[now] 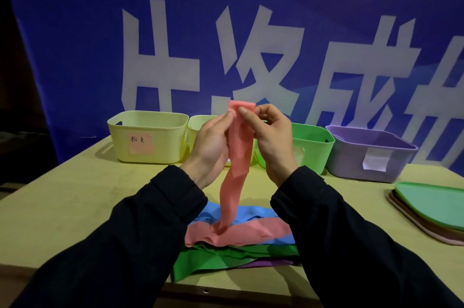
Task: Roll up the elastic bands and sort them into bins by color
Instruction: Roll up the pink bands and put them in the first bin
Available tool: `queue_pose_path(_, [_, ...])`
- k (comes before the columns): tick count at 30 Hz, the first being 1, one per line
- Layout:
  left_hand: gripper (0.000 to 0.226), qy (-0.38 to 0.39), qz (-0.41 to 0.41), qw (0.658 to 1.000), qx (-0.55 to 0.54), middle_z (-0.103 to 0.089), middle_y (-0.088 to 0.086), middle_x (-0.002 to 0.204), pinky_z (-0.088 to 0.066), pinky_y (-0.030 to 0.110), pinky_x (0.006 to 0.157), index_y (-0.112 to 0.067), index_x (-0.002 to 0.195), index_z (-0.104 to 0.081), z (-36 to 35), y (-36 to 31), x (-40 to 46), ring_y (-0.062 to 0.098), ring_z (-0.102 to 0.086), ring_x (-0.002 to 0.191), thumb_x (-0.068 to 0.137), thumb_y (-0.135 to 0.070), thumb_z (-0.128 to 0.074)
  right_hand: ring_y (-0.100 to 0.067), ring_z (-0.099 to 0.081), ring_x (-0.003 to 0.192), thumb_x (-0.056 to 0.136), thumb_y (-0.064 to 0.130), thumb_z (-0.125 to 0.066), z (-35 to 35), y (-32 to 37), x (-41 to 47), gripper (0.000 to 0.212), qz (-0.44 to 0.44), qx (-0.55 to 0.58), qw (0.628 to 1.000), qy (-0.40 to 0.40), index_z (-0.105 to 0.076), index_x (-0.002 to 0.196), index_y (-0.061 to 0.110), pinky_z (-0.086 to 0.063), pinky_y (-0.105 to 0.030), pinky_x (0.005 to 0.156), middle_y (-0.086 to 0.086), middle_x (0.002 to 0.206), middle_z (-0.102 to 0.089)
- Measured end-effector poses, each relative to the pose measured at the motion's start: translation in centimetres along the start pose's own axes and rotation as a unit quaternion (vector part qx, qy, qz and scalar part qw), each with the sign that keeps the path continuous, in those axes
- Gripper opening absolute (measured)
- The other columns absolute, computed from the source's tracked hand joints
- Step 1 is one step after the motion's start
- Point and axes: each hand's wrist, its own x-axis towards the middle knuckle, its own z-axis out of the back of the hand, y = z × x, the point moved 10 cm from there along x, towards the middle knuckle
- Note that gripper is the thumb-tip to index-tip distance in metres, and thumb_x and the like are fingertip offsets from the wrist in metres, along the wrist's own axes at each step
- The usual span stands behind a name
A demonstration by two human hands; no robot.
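There, pink band pinched between both hands.

The pink elastic band looks like thin matt rubbery sheet, limp and softly creased where it hangs. The blue band, green band and purple band lying under it have the same dull, smooth, wrinkled finish. The bench is pale wood with a flat, faintly scuffed surface. The yellow bin, green bin and purple bin are smooth moulded plastic with a slight sheen; the yellow one carries a pink paper label, the purple one a white paper label. The stacked lids are smooth plastic. The sleeves are dark matt cloth. The blue banner looks like smooth printed fabric.
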Motion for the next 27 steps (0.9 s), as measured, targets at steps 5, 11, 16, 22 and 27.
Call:
queue_pose_path(5, [0.043,0.005,-0.002,1.000,-0.015,-0.066,0.016,0.132,-0.042,0.045,0.112,-0.005,0.135,-0.061,0.6,-0.4,0.1,0.029,-0.059,0.129,0.111,-0.027,-0.034,-0.014,-0.059,0.079,0.087,0.030,-0.079,-0.7,-0.2,0.0,0.022,-0.024,0.024,0.999,0.017,-0.068,0.081,0.012,-0.048,-0.027,0.071,-0.005,0.083,-0.064])
queue_pose_path(11, [0.039,0.015,-0.014,1.000,-0.022,-0.067,0.020,0.130,-0.047,0.042,0.109,-0.003,0.131,-0.064,0.6,-0.5,0.0,0.029,-0.062,0.125,0.107,-0.029,-0.049,-0.011,-0.057,0.072,0.088,0.026,-0.078,-1.0,-0.5,0.0,0.021,-0.019,0.022,1.000,0.009,-0.066,0.080,0.011,-0.049,-0.025,0.065,-0.002,0.076,-0.062])
queue_pose_path(16, [0.031,-0.009,-0.015,0.999,0.041,-0.073,0.015,0.118,-0.055,0.037,0.094,-0.007,0.126,-0.067,1.5,0.5,-0.2,0.024,-0.070,0.108,0.106,-0.024,-0.049,-0.014,-0.059,0.076,0.088,0.026,-0.078,-0.4,-1.7,-0.1,0.021,-0.030,0.011,0.999,0.018,-0.064,0.094,0.011,-0.051,-0.028,0.068,-0.007,0.083,-0.061])
queue_pose_path(22, [0.022,-0.049,-0.039,0.985,0.160,-0.077,0.005,0.108,-0.057,0.040,0.091,-0.018,0.115,-0.074,2.9,1.3,0.0,0.020,-0.072,0.102,0.103,-0.027,-0.057,-0.014,-0.064,0.081,0.091,0.018,-0.074,0.0,-2.6,-0.4,0.006,-0.025,-0.020,0.998,0.047,-0.075,0.086,0.020,-0.053,-0.025,0.070,-0.007,0.087,-0.070])
queue_pose_path(27, [0.016,-0.062,-0.067,0.982,0.165,-0.076,0.009,0.107,-0.058,0.044,0.093,-0.014,0.112,-0.073,3.5,0.8,0.5,0.030,-0.071,0.107,0.099,-0.014,-0.063,-0.022,-0.068,0.086,0.091,0.008,-0.072,0.3,-3.5,-0.3,0.017,-0.060,0.035,0.996,0.064,-0.069,0.108,0.006,-0.057,-0.032,0.073,-0.016,0.094,-0.070])
